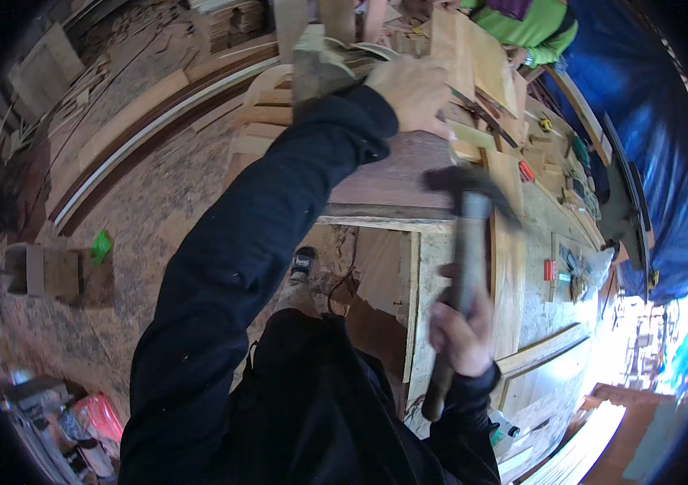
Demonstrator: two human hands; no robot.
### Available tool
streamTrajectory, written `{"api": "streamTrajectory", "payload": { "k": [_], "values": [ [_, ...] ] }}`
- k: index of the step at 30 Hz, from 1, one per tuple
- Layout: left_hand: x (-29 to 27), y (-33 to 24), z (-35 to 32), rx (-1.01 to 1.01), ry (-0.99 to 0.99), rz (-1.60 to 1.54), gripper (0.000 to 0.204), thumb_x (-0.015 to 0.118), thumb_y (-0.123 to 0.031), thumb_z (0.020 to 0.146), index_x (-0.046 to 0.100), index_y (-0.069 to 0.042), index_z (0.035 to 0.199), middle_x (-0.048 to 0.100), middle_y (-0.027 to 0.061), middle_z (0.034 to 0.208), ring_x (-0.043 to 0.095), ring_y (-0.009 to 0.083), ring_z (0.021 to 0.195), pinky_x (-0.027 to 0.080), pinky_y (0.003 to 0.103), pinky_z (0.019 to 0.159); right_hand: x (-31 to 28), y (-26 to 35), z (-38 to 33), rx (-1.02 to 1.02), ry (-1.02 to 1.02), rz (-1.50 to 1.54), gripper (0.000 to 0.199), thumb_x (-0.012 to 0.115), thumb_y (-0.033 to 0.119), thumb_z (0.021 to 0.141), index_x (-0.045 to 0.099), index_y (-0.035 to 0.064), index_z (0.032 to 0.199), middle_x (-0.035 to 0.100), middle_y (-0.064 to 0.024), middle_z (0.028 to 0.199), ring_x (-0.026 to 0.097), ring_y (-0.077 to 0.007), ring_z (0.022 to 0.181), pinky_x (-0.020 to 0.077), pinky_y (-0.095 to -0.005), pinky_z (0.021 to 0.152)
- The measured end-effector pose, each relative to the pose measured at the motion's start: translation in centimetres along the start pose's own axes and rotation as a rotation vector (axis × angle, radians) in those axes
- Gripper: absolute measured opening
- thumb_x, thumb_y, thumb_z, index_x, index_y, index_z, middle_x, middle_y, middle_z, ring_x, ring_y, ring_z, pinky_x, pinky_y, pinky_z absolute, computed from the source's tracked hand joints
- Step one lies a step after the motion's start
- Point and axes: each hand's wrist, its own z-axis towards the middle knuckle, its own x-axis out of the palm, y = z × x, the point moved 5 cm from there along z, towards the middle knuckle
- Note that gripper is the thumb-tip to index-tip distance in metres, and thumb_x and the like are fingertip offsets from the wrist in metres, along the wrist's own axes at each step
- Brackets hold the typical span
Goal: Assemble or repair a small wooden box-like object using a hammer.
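The fingers of the right hand (464, 333) are wrapped around the lower handle of a dark-headed claw hammer with a greyish shaft (470, 255), by which the lower part of the picture's right half is crossed. The hammer is held with its head up, above the near right corner of a reddish-brown wooden board (392, 179); the head is blurred, and no contact with the board can be made out. The left hand (410, 90) is laid, back upward, at the far part of the same board; whether anything is pinched between its fingers cannot be told, as the fingertips are mostly hidden. Both arms are covered by black sleeves (239, 234).

Just right of the board, pale wooden planks (507, 267) are laid lengthwise on a grey worktop (540, 230). Farther right, a small yellow tape measure (545, 124) and a clear crumpled plastic bag (597, 268) are seen. Beyond the planks, a co-worker in a bright green top (522, 32) is partly shown, near a blue tarpaulin (643, 121). On the left, long brown boards with a white strip (122, 158) and a bright green scrap (101, 246) are seen on a dusty floor (162, 214).
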Motion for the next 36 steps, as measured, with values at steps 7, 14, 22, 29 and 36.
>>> {"api": "streamTrajectory", "payload": {
  "k": [7,14,22,29,36],
  "values": [
    [0.0,0.2,0.0,0.048,-0.015,-0.056,0.059,0.058,-0.063,0.069,0.068,-0.009,0.090,0.061,0.0085,0.090,0.058,0.0251,0.089,0.048,0.037,0.074,1.6,6.1,-2.9,-0.810,-0.303,0.163,0.028,0.061,0.012,0.077,0.040,0.0051,0.093,0.044,-0.0053,0.056,0.042,-0.0113,0.043,0.0353,-0.0230,0.037],
    [0.4,-0.2,0.7,0.050,-0.022,0.006,0.061,0.059,-0.064,0.067,0.068,-0.005,0.083,0.061,0.0082,0.089,0.059,0.0249,0.089,0.049,0.037,0.073,-0.1,-11.7,3.6,-0.007,-0.112,-0.234,0.011,0.059,0.007,0.079,0.054,-0.0003,0.086,0.051,-0.0020,0.064,0.048,-0.0114,0.061,0.0401,-0.0255,0.057],
    [-0.1,1.9,1.1,-0.008,-0.067,-0.021,0.068,0.054,-0.069,0.067,0.066,-0.003,0.076,0.060,0.0085,0.084,0.060,0.0250,0.085,0.050,0.038,0.073,-1.0,-7.5,-0.4,-0.032,-0.291,0.010,0.013,0.056,0.009,0.078,0.053,0.0006,0.088,0.051,-0.0002,0.068,0.045,-0.0069,0.059,0.0356,-0.0222,0.054],
    [-0.3,2.4,2.4,-0.016,-0.018,-0.022,0.068,0.054,-0.069,0.068,0.067,-0.003,0.080,0.061,0.0100,0.088,0.060,0.0271,0.086,0.049,0.040,0.073,-1.4,-14.6,-4.7,-0.012,-0.370,0.093,0.023,0.057,0.007,0.077,0.053,0.0004,0.098,0.049,0.0000,0.065,0.045,-0.0078,0.051,0.0359,-0.0221,0.047],
    [-1.3,2.5,0.4,0.215,0.083,0.011,0.068,0.066,-0.062,0.059,0.059,-0.001,0.087,0.054,0.0127,0.094,0.052,0.0306,0.092,0.045,0.041,0.075,0.8,-19.4,-9.5,0.190,-0.493,0.353,0.015,0.056,0.009,0.078,0.049,0.0021,0.089,0.048,-0.0033,0.059,0.045,-0.0116,0.044,0.0366,-0.0249,0.040]
  ]
}}
